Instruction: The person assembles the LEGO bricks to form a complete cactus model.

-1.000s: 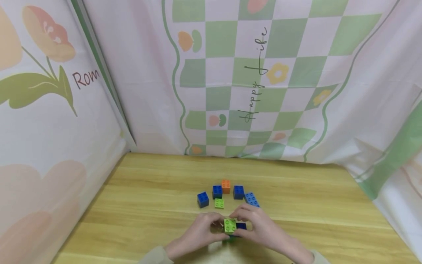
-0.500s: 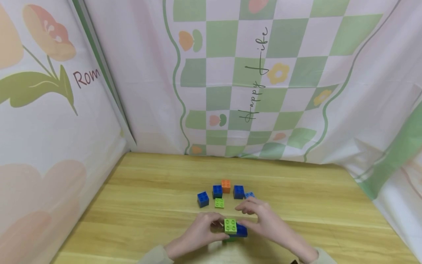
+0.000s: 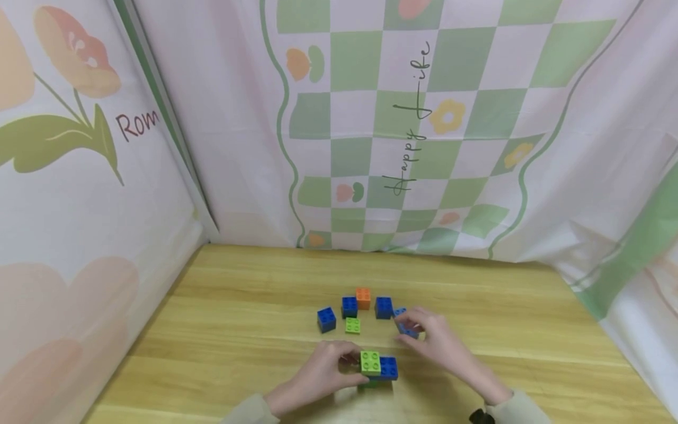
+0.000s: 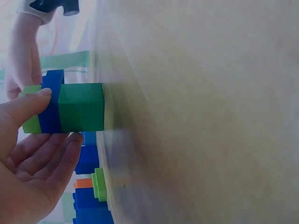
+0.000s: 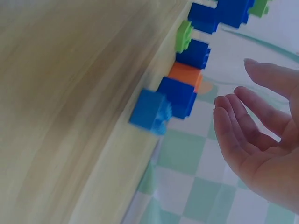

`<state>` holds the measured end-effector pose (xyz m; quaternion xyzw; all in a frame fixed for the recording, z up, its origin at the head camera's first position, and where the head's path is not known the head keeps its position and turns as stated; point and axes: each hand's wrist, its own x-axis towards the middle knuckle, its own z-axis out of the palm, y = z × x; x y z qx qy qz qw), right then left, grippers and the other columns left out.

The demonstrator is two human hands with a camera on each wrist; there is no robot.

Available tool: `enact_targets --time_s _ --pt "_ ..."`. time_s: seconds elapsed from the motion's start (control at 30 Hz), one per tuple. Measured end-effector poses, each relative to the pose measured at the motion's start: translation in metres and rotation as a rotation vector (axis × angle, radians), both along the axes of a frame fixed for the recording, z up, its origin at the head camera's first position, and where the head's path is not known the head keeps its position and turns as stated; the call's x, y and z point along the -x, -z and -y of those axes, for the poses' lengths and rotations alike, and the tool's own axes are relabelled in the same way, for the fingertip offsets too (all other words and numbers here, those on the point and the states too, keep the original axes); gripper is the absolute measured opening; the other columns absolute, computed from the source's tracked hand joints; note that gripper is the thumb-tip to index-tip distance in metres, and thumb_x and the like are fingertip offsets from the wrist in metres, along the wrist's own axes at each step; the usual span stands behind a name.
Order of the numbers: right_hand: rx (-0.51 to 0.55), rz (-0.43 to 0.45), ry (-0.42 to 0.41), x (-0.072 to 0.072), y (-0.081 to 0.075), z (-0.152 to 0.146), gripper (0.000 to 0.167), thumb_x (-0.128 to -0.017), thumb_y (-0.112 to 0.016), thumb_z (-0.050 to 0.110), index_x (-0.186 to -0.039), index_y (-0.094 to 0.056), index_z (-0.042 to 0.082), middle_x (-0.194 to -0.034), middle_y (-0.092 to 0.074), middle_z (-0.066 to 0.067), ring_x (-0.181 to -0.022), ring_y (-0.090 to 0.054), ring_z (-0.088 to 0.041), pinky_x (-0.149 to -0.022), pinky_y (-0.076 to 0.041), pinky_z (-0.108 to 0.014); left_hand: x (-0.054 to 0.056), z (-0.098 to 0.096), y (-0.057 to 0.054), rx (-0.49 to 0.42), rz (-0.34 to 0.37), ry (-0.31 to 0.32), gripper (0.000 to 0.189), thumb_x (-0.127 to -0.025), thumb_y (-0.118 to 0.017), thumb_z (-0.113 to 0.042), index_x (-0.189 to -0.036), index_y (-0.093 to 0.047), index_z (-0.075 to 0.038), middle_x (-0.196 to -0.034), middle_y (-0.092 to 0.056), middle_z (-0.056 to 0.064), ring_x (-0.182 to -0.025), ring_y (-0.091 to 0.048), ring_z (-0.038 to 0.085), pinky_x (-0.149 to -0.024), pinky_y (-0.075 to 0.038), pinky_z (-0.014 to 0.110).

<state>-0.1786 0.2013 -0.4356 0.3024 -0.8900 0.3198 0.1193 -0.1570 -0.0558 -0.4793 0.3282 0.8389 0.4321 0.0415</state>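
Note:
My left hand holds a stack of building bricks between thumb and fingers. A lime-green brick tops the stack, a longer dark-blue brick lies under it and sticks out to the right, and a green brick forms the bottom. In the left wrist view, the thumb presses on the blue brick's side. My right hand hovers at a light-blue brick, its fingers partly covering that brick in the head view. The right wrist view shows the fingers loosely curved and apart from it.
Beyond the hands on the wooden table lie several loose bricks: a blue brick at left, another blue brick, an orange brick, a third blue brick and a flat lime-green brick. A patterned curtain hangs behind.
My right hand has let go of the stack and moved away right to the light-blue brick. The left hand stays put, and the stack's blue brick is now in plain sight.

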Motion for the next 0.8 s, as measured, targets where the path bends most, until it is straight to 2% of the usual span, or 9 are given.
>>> enact_targets --time_s 0.2,0.33,0.57,0.8 --pt "-0.019 0.135 0.102 0.008 0.003 -0.010 0.028 -0.079 -0.079 0.008 -0.104 -0.069 -0.001 -0.099 -0.071 -0.014 -0.083 -0.069 -0.026 -0.071 -0.063 -0.030 0.001 -0.001 -0.001 0.012 0.018 -0.007 0.031 -0.080 -0.082 -0.023 -0.106 -0.071 -0.009 -0.100 -0.076 0.000 -0.086 -0.066 -0.002 -0.077 -0.055 0.010" --pt "-0.027 0.186 0.154 0.012 0.006 -0.015 0.029 -0.079 -0.079 0.006 -0.105 -0.069 -0.002 -0.101 -0.071 -0.017 -0.085 -0.069 -0.027 -0.072 -0.063 -0.032 0.001 -0.001 -0.002 0.017 0.022 -0.006 0.031 -0.080 -0.082 -0.022 -0.106 -0.071 -0.009 -0.100 -0.075 0.000 -0.086 -0.066 -0.003 -0.077 -0.056 0.010" --pt "-0.054 0.239 0.229 0.016 0.009 -0.021 0.034 -0.079 -0.080 0.010 -0.108 -0.068 -0.003 -0.104 -0.071 -0.018 -0.086 -0.068 -0.024 -0.074 -0.062 -0.034 0.001 -0.001 -0.003 0.025 0.029 -0.004 0.031 -0.080 -0.082 -0.022 -0.107 -0.071 -0.009 -0.100 -0.076 -0.001 -0.086 -0.066 -0.004 -0.077 -0.055 0.010" --pt "-0.094 0.271 0.267 0.018 0.013 -0.023 0.037 -0.079 -0.080 0.013 -0.109 -0.067 -0.004 -0.101 -0.071 -0.018 -0.085 -0.068 -0.022 -0.073 -0.062 -0.034 0.002 -0.002 -0.002 0.026 0.026 -0.001 0.033 -0.079 -0.083 -0.022 -0.107 -0.071 -0.009 -0.100 -0.076 0.000 -0.085 -0.066 -0.003 -0.076 -0.055 0.010"
